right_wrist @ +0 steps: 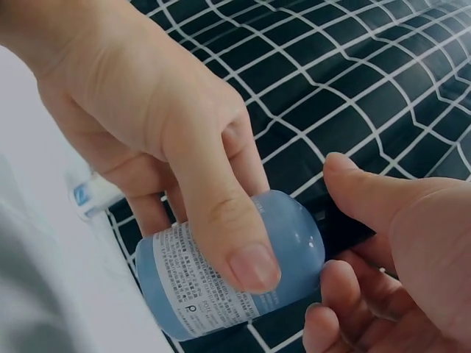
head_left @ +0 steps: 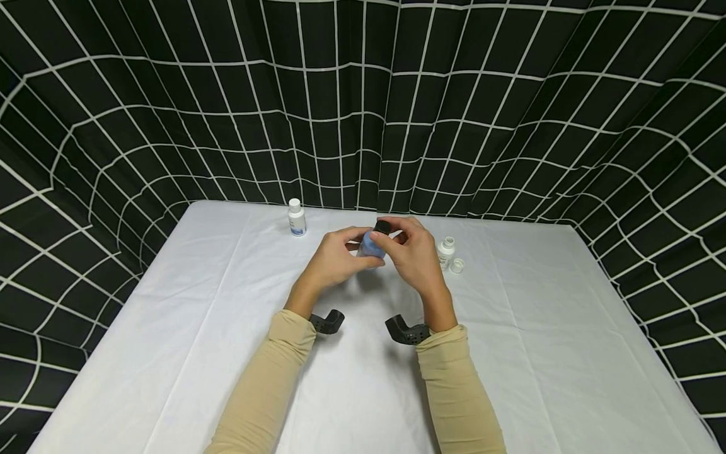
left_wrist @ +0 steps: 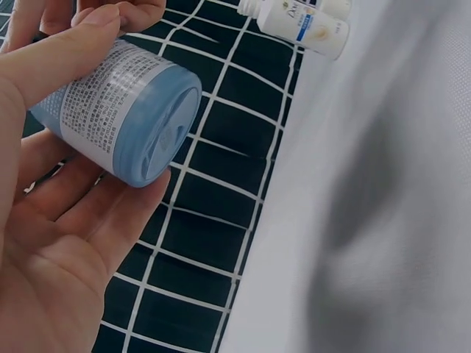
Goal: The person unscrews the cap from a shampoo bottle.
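Observation:
A blue bottle (head_left: 370,246) with a black cap (head_left: 382,226) is held tilted above the table. My left hand (head_left: 334,260) grips its body, the thumb (right_wrist: 235,243) lying across the printed white label. My right hand (head_left: 418,255) has its thumb and fingers around the black cap, which is partly hidden behind them in the right wrist view. The bottle's round base (left_wrist: 168,132) faces the left wrist camera. Close to my right hand stands an uncapped white bottle (head_left: 445,251), with its white cap (head_left: 457,266) lying beside it.
A capped white bottle (head_left: 297,219) with a blue-marked label stands near the back edge, left of the hands. White cloth covers the table (head_left: 187,353). Dark curtain (head_left: 340,94) with a white grid hangs behind and on both sides.

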{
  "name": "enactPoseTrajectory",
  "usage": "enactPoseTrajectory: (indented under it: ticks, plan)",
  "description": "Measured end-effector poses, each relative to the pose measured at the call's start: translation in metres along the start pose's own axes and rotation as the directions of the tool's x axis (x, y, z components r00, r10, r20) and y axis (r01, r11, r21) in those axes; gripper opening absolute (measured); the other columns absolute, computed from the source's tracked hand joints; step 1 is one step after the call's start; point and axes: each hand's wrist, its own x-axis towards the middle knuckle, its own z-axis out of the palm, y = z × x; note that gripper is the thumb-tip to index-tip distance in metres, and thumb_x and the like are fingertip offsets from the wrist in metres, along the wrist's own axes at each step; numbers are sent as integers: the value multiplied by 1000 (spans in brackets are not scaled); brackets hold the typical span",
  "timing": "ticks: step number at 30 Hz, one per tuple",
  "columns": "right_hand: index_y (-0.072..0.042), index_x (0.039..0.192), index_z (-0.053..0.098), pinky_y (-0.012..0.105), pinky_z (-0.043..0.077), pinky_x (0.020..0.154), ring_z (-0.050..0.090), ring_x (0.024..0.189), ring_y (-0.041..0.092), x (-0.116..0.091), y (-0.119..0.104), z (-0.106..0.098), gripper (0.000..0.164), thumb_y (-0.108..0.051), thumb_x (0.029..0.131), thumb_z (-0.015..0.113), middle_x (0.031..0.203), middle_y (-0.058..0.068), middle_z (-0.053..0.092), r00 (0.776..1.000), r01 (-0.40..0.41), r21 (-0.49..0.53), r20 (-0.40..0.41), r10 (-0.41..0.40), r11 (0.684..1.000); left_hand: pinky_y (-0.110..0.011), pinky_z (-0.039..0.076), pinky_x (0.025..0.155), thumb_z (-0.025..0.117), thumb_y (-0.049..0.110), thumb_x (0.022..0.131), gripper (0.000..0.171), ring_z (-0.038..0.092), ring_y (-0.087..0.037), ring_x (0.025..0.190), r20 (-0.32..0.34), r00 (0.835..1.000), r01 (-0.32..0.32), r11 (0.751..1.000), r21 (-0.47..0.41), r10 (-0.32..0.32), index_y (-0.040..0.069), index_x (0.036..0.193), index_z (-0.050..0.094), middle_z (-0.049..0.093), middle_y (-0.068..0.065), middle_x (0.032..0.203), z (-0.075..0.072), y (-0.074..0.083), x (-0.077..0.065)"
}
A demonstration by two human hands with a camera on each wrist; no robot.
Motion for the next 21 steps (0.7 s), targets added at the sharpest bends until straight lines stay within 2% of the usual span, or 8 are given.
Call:
enactPoseTrajectory:
  ticks: [10, 16, 21]
  plan:
    - [-6, 116, 76, 21, 42, 63, 52, 76, 16, -1, 0, 0, 28, -22, 93, 76, 94, 7, 58, 993, 121, -27, 18, -121, 992, -31, 57, 101, 86, 28, 83, 59, 66, -15, 116, 78, 996, -45, 998, 33, 43, 18, 137, 65, 68, 1, 136, -8, 3, -2]
    - [-3, 118, 75, 20, 41, 63, 50, 77, 17, -2, 0, -3, 32, -19, 91, 78, 90, 7, 56, 990, 135, -10, 37, -135, 991, -29, 58, 99, 84, 24, 84, 56, 67, -16, 112, 144, 986, -91, 995, 29, 86, 17, 136, 66, 71, -1, 129, -13, 4, -2]
    - [-3, 113, 77, 20, 39, 62, 49, 75, 15, -2, -2, -6, 28, -18, 90, 79, 87, 6, 55, 986, 150, -6, 70, -149, 989, -28, 57, 99, 84, 23, 85, 53, 66, -13, 110, 193, 977, -93, 996, 7, 90, 17, 135, 67, 72, 0, 126, -16, 5, -4]
